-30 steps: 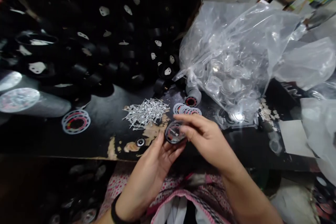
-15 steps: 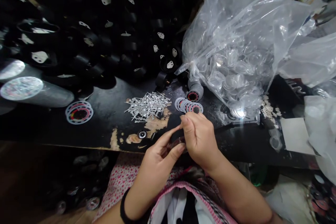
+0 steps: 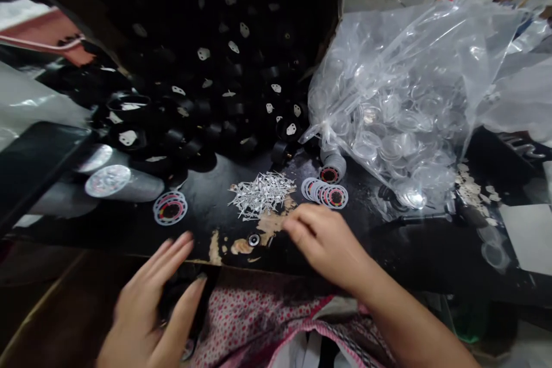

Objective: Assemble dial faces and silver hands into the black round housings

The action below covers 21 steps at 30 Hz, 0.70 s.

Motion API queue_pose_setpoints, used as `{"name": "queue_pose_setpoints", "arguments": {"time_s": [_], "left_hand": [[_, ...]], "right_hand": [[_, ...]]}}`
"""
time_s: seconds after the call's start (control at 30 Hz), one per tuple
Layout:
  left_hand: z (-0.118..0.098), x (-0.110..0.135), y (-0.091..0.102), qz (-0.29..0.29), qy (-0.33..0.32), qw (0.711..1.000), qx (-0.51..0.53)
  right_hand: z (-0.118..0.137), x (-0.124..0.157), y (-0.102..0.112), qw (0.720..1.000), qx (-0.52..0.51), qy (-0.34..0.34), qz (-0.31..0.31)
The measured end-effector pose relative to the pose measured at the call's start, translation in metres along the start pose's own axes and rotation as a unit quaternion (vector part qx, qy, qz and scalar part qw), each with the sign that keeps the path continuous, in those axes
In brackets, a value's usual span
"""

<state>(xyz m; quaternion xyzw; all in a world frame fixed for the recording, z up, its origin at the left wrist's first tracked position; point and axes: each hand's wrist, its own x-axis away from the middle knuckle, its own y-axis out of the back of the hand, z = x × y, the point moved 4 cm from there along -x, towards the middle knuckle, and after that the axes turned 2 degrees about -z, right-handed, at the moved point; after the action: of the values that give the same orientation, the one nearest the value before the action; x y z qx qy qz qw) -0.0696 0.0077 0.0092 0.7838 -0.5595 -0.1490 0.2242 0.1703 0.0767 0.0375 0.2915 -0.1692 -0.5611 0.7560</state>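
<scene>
Bench (image 3: 211, 184): glossy dark coat, rough bare wood (image 3: 268, 224) showing at six o'clock. Needle heap (image 3: 261, 195), six o'clock: pale, metal or plastic unclear. Bag (image 3: 414, 69), two o'clock: clear, shiny, crinkled plastic. Garment (image 3: 241, 305), seven o'clock: matt, rumpled cloth.

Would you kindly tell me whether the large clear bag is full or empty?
Partly filled: the bag shows clear round pieces heaped low inside.

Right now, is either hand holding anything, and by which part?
The bare, open left hand holds nothing visible. Whether the bare right hand, its fingers curled, holds anything cannot be told.
</scene>
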Motion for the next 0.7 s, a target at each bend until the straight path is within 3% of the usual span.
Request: {"name": "queue_pose_setpoints", "arguments": {"time_s": [0.1,0.2,0.3,0.43,0.53,0.6,0.7], "left_hand": [[-0.041,-0.053,-0.053,0.081,-0.095,0.992,0.018],[-0.076,-0.11,-0.104,0.114,-0.162,0.98,0.003],[-0.085,-0.137,-0.121,0.122,-0.165,0.979,-0.005],[-0.069,-0.117,-0.099,0.123,-0.133,0.983,0.009],[-0.052,-0.076,-0.085,0.176,-0.026,0.975,0.135],[-0.045,-0.046,-0.087,0.22,0.071,0.941,0.248],[-0.042,-0.013,-0.102,0.266,0.242,0.829,0.429]], "right_hand": [[0.009,0.0,-0.007,0.997,0.004,0.041,0.062],[0.005,0.004,0.003,1.0,-0.001,0.007,0.022],[-0.006,0.011,0.012,1.0,-0.014,-0.025,0.0],[-0.022,0.011,0.016,0.996,-0.049,-0.063,-0.032],[-0.028,0.004,0.017,0.992,-0.079,-0.075,-0.07],[-0.025,0.0,0.014,0.995,-0.073,-0.043,-0.059],[-0.015,0.005,0.008,0.998,0.012,0.035,-0.05]]}}
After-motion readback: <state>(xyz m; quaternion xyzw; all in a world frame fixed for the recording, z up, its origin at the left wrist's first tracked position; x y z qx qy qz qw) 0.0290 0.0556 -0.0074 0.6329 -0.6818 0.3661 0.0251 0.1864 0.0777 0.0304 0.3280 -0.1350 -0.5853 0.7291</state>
